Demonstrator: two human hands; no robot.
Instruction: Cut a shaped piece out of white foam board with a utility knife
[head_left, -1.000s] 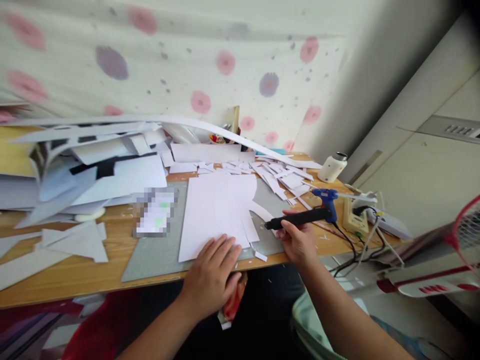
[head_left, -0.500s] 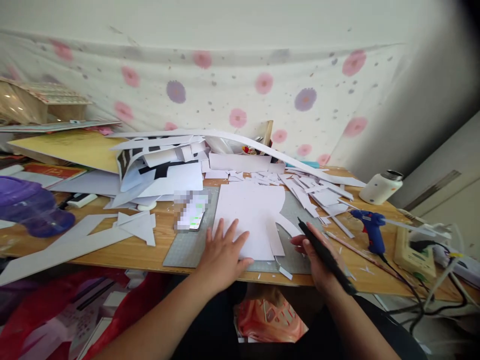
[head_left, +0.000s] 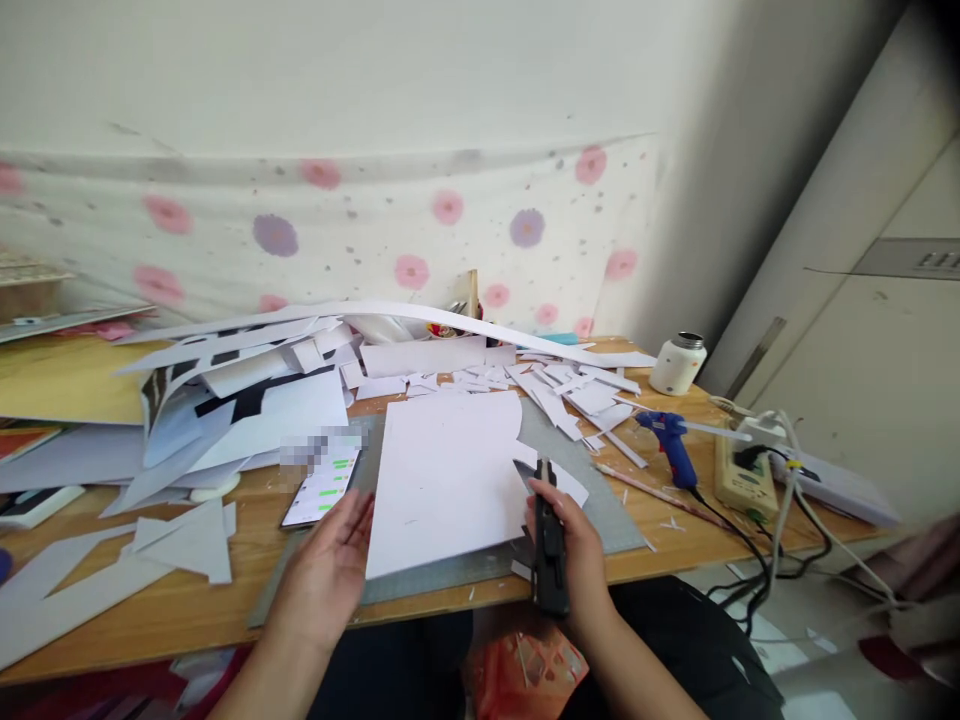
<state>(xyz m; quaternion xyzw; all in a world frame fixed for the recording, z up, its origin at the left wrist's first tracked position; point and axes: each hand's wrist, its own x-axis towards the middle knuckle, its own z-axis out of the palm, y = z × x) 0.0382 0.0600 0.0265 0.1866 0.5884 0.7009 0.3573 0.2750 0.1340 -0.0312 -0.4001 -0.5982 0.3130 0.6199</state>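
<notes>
A large white foam board sheet with a curved cut at its right lies on the grey cutting mat. My left hand is beside the sheet's left edge, palm turned towards it and fingers extended. I cannot tell whether the fingertips touch the edge. In my right hand is a black utility knife, held over the sheet's lower right corner with its tip pointing away from me. A curved white offcut lies at the sheet's right side, partly behind the knife.
A phone lies left of the sheet. White scraps are heaped behind and to the right. A blue glue gun with its cable, a power strip and a white jar stand at the right. Papers pile up at the left.
My left hand has moved off the sheet's surface to its left edge and turned its palm. The knife has shifted left and stands more upright in view. The camera view has swung right.
</notes>
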